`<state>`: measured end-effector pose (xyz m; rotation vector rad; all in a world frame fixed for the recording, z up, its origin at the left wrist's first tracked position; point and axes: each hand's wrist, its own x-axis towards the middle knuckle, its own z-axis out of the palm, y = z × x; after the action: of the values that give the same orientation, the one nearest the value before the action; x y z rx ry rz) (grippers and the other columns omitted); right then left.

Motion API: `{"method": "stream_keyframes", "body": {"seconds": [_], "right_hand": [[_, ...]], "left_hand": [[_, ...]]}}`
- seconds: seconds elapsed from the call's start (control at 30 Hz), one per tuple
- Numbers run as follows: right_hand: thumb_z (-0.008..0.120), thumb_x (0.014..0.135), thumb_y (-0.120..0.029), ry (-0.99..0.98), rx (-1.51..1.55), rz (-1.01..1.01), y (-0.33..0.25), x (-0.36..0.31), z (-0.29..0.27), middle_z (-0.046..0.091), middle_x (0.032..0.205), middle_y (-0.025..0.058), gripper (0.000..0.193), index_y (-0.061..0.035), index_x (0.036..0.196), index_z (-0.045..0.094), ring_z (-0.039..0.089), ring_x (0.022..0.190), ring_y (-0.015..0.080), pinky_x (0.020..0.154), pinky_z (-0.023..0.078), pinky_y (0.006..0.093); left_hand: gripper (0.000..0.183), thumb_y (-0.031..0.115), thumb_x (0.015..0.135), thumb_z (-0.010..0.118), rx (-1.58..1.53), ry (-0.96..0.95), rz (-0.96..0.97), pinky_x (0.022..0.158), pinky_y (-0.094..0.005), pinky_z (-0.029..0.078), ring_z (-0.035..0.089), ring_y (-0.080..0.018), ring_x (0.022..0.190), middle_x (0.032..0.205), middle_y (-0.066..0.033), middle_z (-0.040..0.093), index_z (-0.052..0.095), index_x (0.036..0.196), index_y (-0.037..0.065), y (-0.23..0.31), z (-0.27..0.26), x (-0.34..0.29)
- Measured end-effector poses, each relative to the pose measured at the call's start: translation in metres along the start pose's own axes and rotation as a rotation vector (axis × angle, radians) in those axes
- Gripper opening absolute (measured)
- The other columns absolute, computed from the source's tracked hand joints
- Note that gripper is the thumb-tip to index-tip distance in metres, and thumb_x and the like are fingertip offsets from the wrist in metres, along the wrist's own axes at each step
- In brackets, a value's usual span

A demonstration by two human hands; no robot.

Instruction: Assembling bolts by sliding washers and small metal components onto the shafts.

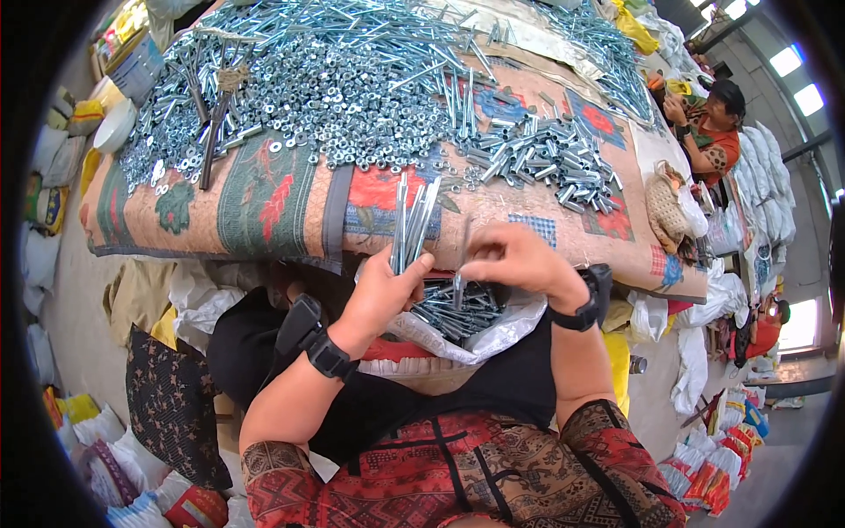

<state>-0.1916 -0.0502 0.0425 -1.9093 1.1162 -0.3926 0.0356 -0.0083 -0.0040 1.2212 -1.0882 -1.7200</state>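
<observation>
My left hand is closed around a bundle of long silvery metal rods, which stand nearly upright from the fist. Beside it, my right hand pinches a single rod, slightly blurred, held upright. Below both hands, an open white woven sack lies at my lap. Inside it is a heap of darker metal rods or bolts. On the table beyond, covered with patterned cloth, spreads a large pile of metal nuts. To its right lies a smaller pile of short metal sleeves.
More long rods heap at the table's far side. Dark metal bars tied with twine rest on the left pile. Filled bags crowd the floor at left. A co-worker in orange is at the table's right end, near a woven bag.
</observation>
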Motion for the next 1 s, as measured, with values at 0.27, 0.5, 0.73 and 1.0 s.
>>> {"method": "stream_keyframes", "body": {"seconds": [0.27, 0.5, 0.73, 1.0], "right_hand": [[0.068, 0.067, -0.006, 0.766, -0.906, -0.164, 0.059, 0.042, -0.057, 0.06, 0.1, 0.0108, 0.024, -0.0075, 0.091, 0.068, 0.056, 0.088, 0.0292, 0.078, 0.046, 0.0383], [0.07, 0.082, -0.012, 0.791, -0.066, 0.019, 0.047, 0.038, -0.049, 0.067, 0.092, 0.0069, 0.022, -0.003, 0.101, 0.063, 0.064, 0.079, 0.0195, 0.067, 0.051, 0.0289], [0.061, 0.09, -0.014, 0.368, 0.858, 0.028, 0.02, 0.025, -0.023, 0.067, 0.095, 0.009, 0.025, -0.0005, 0.112, 0.057, 0.067, 0.083, 0.0151, 0.067, 0.054, 0.0228], [0.065, 0.088, -0.017, 0.28, 0.824, 0.093, 0.013, 0.014, -0.008, 0.066, 0.089, 0.0062, 0.027, 0.0001, 0.108, 0.06, 0.065, 0.078, 0.0125, 0.066, 0.052, 0.0202]], "left_hand": [[0.023, 0.027, 0.089, 0.065, -0.235, -0.004, -0.211, 0.041, -0.0204, 0.036, 0.051, -0.0071, 0.048, 0.067, -0.0035, 0.062, 0.058, 0.098, 0.007, -0.002, -0.007, 0.003], [0.029, 0.023, 0.086, 0.068, -0.211, -0.174, -0.206, 0.037, -0.0176, 0.03, 0.046, -0.0054, 0.042, 0.063, -0.0037, 0.06, 0.062, 0.103, 0.001, 0.012, -0.009, 0.001], [0.03, 0.024, 0.085, 0.07, -0.205, -0.277, -0.199, 0.036, -0.0176, 0.031, 0.045, -0.0046, 0.041, 0.061, -0.0035, 0.059, 0.064, 0.103, 0.0, 0.016, -0.003, 0.0], [0.031, 0.023, 0.087, 0.068, -0.262, -0.236, -0.203, 0.039, -0.0186, 0.035, 0.06, -0.0085, 0.056, 0.075, -0.0075, 0.066, 0.062, 0.105, -0.001, 0.01, -0.003, 0.0]]}}
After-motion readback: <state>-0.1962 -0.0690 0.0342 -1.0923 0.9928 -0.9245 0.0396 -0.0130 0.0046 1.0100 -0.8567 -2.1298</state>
